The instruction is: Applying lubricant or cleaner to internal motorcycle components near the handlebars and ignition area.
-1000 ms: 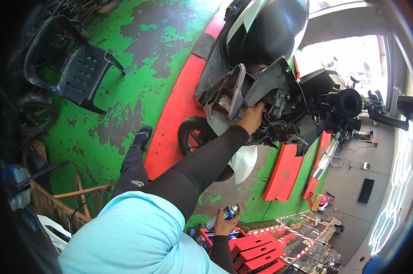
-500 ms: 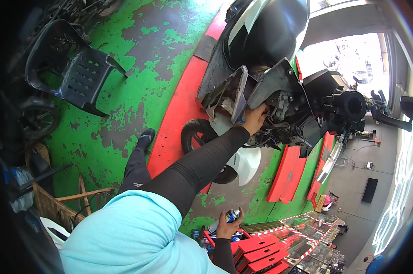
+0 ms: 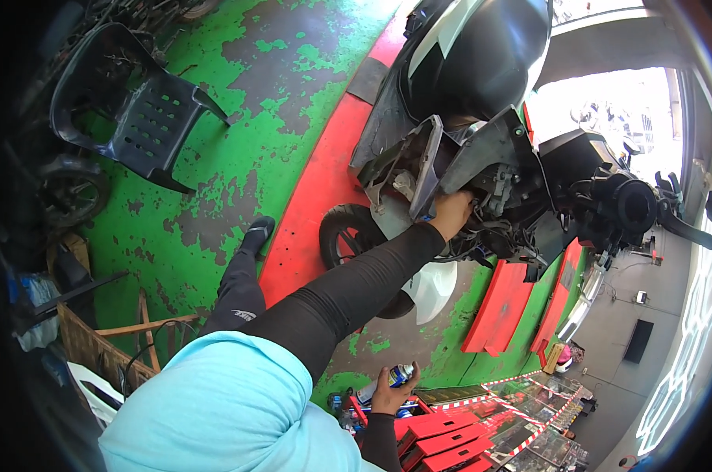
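My left hand (image 3: 452,215), at the end of a black-sleeved arm, reaches into the opened front of a scooter (image 3: 482,59). Its fingers are hidden among dark cables and brackets, beside a loose-edged grey body panel (image 3: 427,169). Lower down, my right hand (image 3: 387,399) is closed around a small blue and white spray can (image 3: 401,374), held above a red tool cart (image 3: 442,433). The handlebar grip (image 3: 633,206) is to the right of my left hand. Below my left forearm are a white fender (image 3: 436,291) and the front wheel (image 3: 346,236).
A black plastic chair (image 3: 155,122) stands on the worn green floor at the left. Red lift ramps (image 3: 497,307) lie beside the scooter. A wooden crate (image 3: 108,350) is at lower left, and glass display cases (image 3: 529,401) with striped edges are at lower right.
My view has shifted slightly, so the scooter sits a little further right. My left hand has gone deeper among the cables, hiding its fingers. The right hand still holds the spray can.
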